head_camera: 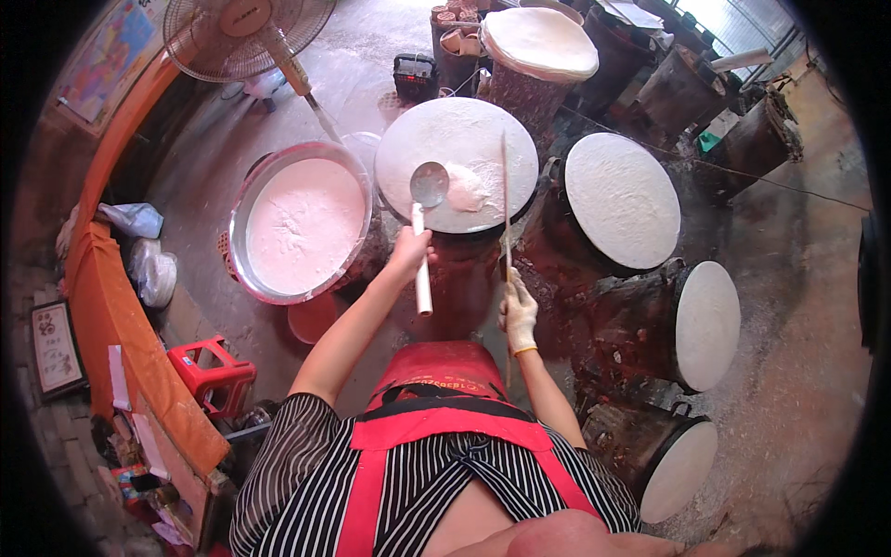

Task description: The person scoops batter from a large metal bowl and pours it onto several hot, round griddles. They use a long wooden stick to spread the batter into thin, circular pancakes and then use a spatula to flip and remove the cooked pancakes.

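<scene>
My bare left hand [412,252] grips the white tubular handle of a metal ladle [429,184]. The ladle's round bowl is over a round griddle [431,122] in front of me, right beside a mound of pale batter [465,188]. A thin whitish film covers much of the griddle top. In a knitted white glove, my right hand [518,317] holds a long thin strip [507,216], probably wood, upright in the view, its far end over the griddle's right part. To the left, a wide metal basin [240,257] contains pale liquid batter [306,223].
Several more drum-shaped stoves curve along my right, their round tops [623,202] coated pale. Behind the griddle, a stack of thin round sheets [539,45] rests on a drum. A pedestal fan [247,42] stands back left; a red plastic stool [212,372] is at left.
</scene>
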Demonstrator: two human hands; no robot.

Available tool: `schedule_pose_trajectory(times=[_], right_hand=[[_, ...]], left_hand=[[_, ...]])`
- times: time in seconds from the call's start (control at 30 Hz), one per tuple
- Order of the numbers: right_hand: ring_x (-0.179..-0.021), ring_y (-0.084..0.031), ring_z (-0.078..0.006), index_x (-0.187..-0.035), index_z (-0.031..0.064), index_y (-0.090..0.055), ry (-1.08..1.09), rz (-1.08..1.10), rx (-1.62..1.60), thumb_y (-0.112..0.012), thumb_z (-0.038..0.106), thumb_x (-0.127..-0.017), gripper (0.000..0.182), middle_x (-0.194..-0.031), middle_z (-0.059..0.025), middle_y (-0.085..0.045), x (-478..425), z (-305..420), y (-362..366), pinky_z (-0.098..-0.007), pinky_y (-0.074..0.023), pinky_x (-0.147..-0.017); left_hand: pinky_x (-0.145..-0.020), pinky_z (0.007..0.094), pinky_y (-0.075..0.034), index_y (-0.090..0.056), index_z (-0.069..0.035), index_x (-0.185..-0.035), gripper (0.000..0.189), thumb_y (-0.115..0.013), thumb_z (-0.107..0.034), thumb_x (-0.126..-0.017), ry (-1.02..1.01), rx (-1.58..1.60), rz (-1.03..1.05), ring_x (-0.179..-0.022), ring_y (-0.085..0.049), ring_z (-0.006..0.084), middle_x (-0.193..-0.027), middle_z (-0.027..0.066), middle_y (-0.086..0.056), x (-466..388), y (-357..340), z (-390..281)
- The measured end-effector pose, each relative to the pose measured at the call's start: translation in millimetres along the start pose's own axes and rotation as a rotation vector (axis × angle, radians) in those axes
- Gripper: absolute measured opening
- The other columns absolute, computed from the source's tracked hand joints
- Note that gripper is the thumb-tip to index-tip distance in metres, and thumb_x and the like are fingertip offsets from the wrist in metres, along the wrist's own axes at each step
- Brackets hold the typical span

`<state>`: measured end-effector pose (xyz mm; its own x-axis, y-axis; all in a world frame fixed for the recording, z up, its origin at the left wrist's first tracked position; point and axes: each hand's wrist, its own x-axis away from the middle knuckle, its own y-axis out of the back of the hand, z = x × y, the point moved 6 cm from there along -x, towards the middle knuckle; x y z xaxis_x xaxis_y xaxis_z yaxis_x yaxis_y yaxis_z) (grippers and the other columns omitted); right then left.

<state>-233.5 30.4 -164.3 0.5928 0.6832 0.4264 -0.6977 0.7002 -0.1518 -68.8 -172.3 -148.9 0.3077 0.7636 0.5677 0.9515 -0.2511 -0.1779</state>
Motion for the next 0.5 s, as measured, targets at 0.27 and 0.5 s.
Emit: schedule_pose_trajectory(times=[0.27,0.5], right_hand=[[-0.034,-0.029,-0.0081,-0.129,0.0239,-0.050,-0.298,0.265,-0.063,-0.053,0.032,-0.092,0.038,-0.052,0.0034,-0.038,17.8,18.1,-58.9,-0.0243,-0.0240,-0.032],[-0.087,-0.062,-0.0126,-0.119,0.0024,-0.059,0.502,-0.110,0.406,-0.061,0.024,-0.089,0.037,-0.099,-0.0091,-0.066,8.8,-14.5,-60.5,-0.0261,-0.0498,-0.076]], left_hand=[[-0.033,0.0144,-0.029,-0.041,-0.001,-0.090,0.010,-0.046,-0.008,-0.093,0.592,0.863,0.413,-0.046,-0.036,0.0037,-0.067,0.0010,-0.041,29.9,-8.2,-38.3],[-0.032,0.0136,-0.024,-0.044,-0.003,-0.089,0.009,-0.047,-0.011,-0.093,0.596,0.359,0.410,-0.045,-0.032,0.0014,-0.066,-0.0012,-0.040,89.5,90.9,-75.0]])
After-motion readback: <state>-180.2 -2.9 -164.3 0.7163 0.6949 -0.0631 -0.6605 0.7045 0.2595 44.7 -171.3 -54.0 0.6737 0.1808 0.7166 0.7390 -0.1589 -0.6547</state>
